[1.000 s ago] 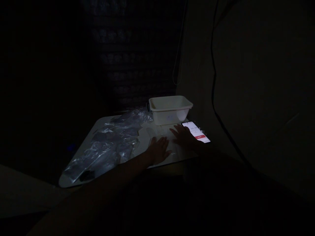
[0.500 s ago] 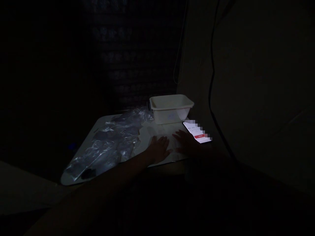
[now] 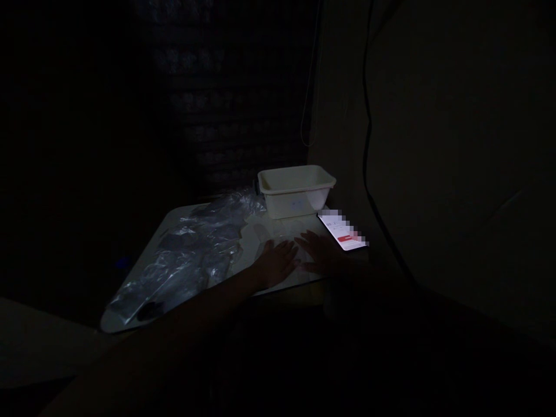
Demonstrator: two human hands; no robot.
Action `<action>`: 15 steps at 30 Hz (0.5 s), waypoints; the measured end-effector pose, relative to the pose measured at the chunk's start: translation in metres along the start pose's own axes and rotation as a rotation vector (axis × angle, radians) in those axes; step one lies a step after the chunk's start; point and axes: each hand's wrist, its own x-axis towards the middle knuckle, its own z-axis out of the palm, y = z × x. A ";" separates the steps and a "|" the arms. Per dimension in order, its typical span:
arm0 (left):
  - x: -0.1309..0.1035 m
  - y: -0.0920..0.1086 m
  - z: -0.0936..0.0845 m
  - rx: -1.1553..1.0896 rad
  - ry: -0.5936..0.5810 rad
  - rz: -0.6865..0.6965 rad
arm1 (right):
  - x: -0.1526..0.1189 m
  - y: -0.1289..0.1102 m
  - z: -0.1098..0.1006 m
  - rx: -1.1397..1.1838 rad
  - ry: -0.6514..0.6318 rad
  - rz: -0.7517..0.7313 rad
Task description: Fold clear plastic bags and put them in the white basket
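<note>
Fingers [image 3: 287, 249] lie flat and somewhat parted on the left hand [image 3: 273, 265], palm down over the near edge of the off-white, flat-topped bench [image 3: 249, 234]. The right hand [image 3: 322, 255], close beside it, has its fingers spread too, pinching nothing. Something like thin clear film [image 3: 278, 234] shows faintly at the fingertips; the dimness hides whether they touch it. Beyond the hands stands an off-white, rectangular plastic tub [image 3: 284, 207], upright, with a bluish mark on its front; the near wall hides its floor, so any contents cannot be told. Left of the hands spread crumpled, transparent plastic bags [image 3: 186, 269]; whether they hold anything is unclear. A lit, dark-edged phone [image 3: 341, 230] lies just beyond the right hand, near the tub.
</note>
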 end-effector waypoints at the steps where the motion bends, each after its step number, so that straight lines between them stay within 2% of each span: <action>1: 0.000 0.000 0.000 0.001 0.005 0.001 | -0.002 0.000 -0.002 0.014 -0.016 -0.026; 9: -0.003 0.002 -0.002 0.031 0.014 0.024 | -0.016 -0.003 -0.010 0.066 -0.069 -0.185; 12: -0.004 0.003 -0.003 0.014 0.016 0.014 | -0.017 -0.008 -0.010 0.062 -0.028 -0.234; 15: -0.004 -0.003 -0.006 -0.019 0.067 -0.020 | -0.019 -0.013 -0.010 0.064 0.012 -0.277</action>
